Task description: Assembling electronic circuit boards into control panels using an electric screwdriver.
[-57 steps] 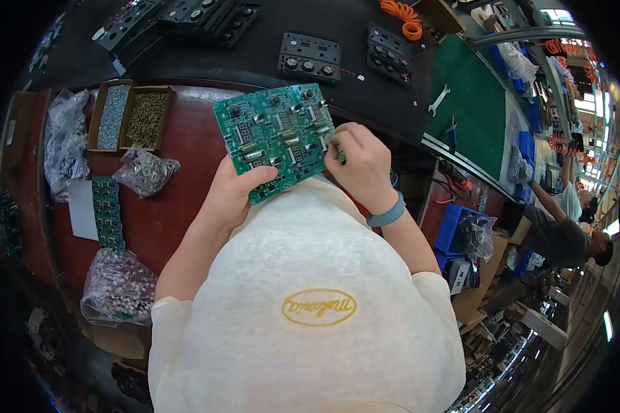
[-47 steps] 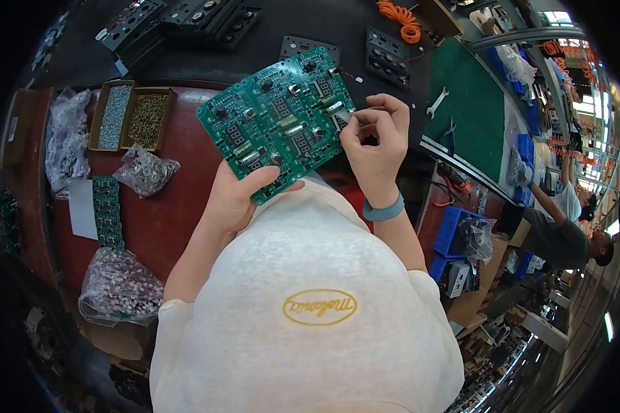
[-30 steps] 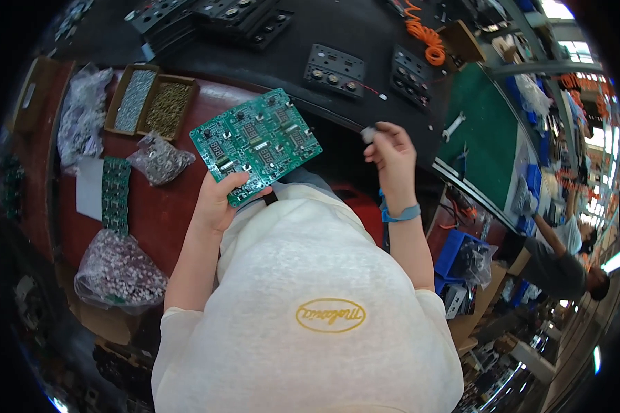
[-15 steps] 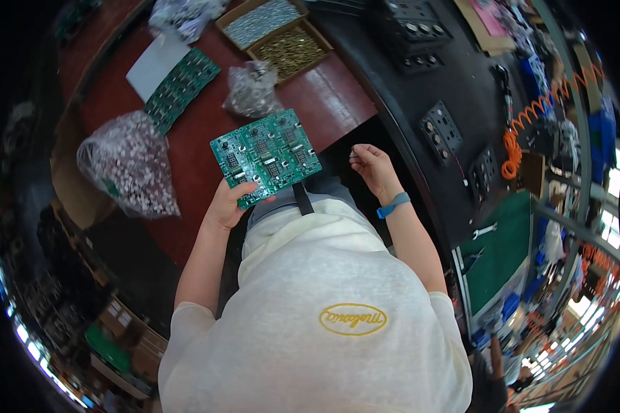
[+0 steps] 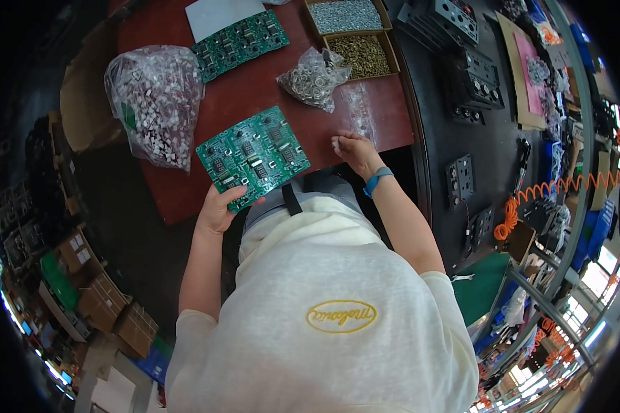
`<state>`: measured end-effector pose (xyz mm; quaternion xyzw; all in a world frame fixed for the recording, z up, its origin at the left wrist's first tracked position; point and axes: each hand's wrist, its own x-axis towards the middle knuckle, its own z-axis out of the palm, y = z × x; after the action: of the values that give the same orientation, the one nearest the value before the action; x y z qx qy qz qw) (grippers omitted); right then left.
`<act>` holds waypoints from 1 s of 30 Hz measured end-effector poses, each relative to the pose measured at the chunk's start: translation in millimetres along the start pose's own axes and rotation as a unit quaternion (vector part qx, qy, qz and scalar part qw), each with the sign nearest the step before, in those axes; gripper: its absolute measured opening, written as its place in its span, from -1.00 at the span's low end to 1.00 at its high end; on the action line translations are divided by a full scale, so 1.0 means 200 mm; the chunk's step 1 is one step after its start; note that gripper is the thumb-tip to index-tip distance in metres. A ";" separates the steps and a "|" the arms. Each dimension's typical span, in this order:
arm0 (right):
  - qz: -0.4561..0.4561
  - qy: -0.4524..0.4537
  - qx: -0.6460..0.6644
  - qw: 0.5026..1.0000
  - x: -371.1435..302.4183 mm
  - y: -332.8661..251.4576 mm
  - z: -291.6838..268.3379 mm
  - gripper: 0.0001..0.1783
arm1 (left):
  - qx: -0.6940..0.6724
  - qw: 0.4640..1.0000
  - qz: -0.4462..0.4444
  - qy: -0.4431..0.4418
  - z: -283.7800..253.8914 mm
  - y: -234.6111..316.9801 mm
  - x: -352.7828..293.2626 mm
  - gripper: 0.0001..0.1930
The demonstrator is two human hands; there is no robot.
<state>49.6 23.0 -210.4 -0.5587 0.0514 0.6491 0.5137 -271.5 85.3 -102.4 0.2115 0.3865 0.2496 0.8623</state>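
Observation:
My left hand [image 5: 220, 208] grips the lower left corner of a green circuit board [image 5: 257, 160], thumb on top and fingers beneath. The board is tilted in front of my waist, its face with small dark display blocks, white parts and chips turned up. To the right of the board, my right hand [image 5: 356, 151] is closed in a pinch, apart from the board. A tiny pale piece shows at its fingertips, too small to name. Beyond the hands, a clear bag of metal rings [image 5: 313, 79] lies on the red tabletop [image 5: 255, 89].
At the left stands a large bag of small white parts [image 5: 157, 103]. Behind it lies a stack of green boards [image 5: 241, 43] by a white sheet [image 5: 224, 15]. Boxes hold silver pieces [image 5: 344, 15] and brass pieces [image 5: 359, 55]. Black panels [image 5: 460, 180] and an orange coiled hose [image 5: 508, 219] are at right.
The view has turned, so the table's things sit farther right and higher. My right hand has moved forward and a little left, still pinched. My left hand keeps hold of the circuit board.

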 end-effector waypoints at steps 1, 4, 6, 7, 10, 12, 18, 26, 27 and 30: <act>0.020 -0.002 0.031 0.999 0.02 0.00 0.00 -0.67 | -0.004 1.000 0.001 0.001 -0.03 -0.01 -0.01 -0.55; 0.041 0.004 0.030 0.999 0.07 0.02 0.01 -0.63 | -0.024 0.999 0.010 0.021 -0.08 -0.06 0.00 -0.53; 0.040 0.011 -0.001 0.999 0.08 0.02 0.01 -0.62 | -0.040 0.998 0.017 0.037 -0.11 -0.09 0.05 -0.55; 0.022 0.016 -0.029 0.999 0.08 0.02 0.00 -0.61 | -0.037 0.999 0.010 0.033 -0.12 -0.09 0.08 -0.53; 0.001 0.026 -0.062 0.998 0.07 -0.03 -0.03 -0.60 | -0.041 0.999 0.009 0.027 -0.10 -0.10 0.15 -0.53; 0.001 0.032 -0.064 0.997 0.05 -0.05 -0.06 -0.59 | -0.039 0.999 0.008 0.024 -0.08 -0.08 0.16 -0.54; -0.053 0.008 -0.047 0.997 -0.12 -0.09 -0.20 -0.62 | -0.036 0.998 -0.004 -0.044 -0.06 -0.06 0.20 -0.54; -0.054 0.026 0.013 0.998 -0.29 -0.15 -0.37 -0.68 | -0.057 0.995 0.011 -0.078 0.02 -0.10 0.25 -0.54; -0.060 0.018 0.006 0.998 -0.34 -0.21 -0.32 -0.68 | -0.058 0.995 0.022 -0.081 0.03 -0.11 0.24 -0.54; -0.083 -0.002 -0.004 0.997 -0.44 -0.37 -0.13 -0.75 | -0.085 0.993 0.044 -0.071 0.01 -0.17 0.22 -0.55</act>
<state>106.9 -12.3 -113.3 -0.5616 0.0007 0.6056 0.5637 -235.4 84.2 -143.9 0.1708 0.2923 0.3037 0.8906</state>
